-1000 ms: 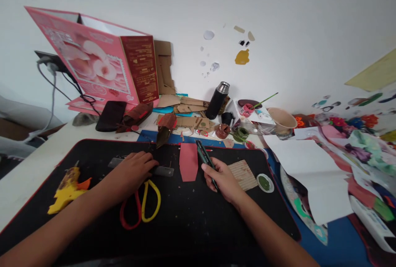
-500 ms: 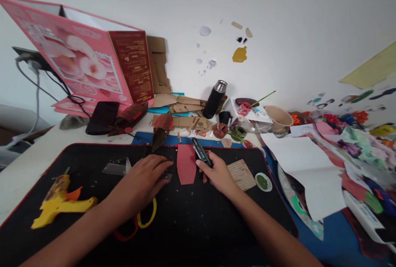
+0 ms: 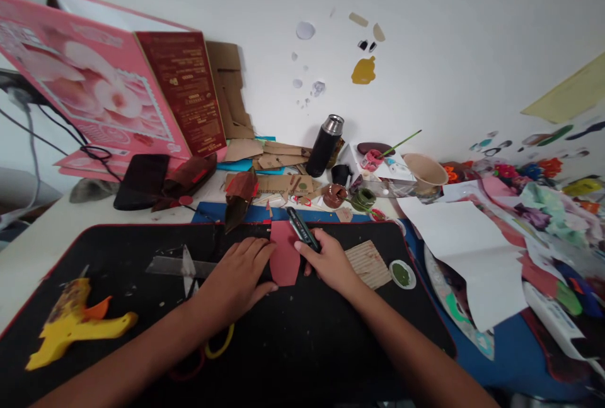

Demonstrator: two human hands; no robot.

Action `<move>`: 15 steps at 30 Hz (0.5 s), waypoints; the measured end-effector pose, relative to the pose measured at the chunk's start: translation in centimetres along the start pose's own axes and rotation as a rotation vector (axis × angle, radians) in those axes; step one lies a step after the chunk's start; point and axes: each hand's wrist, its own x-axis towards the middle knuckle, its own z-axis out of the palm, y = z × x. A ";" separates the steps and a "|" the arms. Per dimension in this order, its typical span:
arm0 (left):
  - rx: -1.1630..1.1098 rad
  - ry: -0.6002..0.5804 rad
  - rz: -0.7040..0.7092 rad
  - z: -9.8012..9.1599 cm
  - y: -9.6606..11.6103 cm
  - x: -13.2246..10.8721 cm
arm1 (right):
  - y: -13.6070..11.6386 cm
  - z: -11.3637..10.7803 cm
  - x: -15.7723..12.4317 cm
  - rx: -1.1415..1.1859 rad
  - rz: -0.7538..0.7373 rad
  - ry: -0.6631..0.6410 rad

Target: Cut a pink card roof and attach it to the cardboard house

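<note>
A dark red paper piece [image 3: 284, 256] with cut lower corners lies on the black mat [image 3: 302, 345]. My left hand [image 3: 241, 272] rests palm down at its left edge, fingers stretched and thumb apart, holding nothing. In my right hand [image 3: 328, 260] is a dark green utility knife [image 3: 302, 229], slanting up and left over the paper's right edge; I cannot make out a blade. Scissors [image 3: 220, 340] with red and yellow handles lie partly under my left forearm, their blades [image 3: 188, 269] crossing a clear ruler [image 3: 165, 266].
A yellow glue gun [image 3: 78, 320] lies at the left. Right of my right hand are corrugated cardboard [image 3: 368, 263] and a small dish of green paint [image 3: 401, 274]. Behind the mat stand a black flask [image 3: 325, 146] and a pink box [image 3: 108, 93]. White paper [image 3: 472, 256] lies at the right.
My left hand has shifted right and slightly down, its fingertips now at the paper's left edge. The knife has moved slightly left with my right hand. The camera view has shifted a little.
</note>
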 end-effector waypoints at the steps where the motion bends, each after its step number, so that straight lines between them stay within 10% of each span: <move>1: -0.008 -0.002 -0.003 -0.1 0.0 0.0 | 0.1 0.0 -0.1 0.002 0.001 -0.004; 15: -0.131 0.005 -0.033 0.0 -0.7 -1.3 | 1.3 0.2 -0.7 -0.114 -0.027 0.024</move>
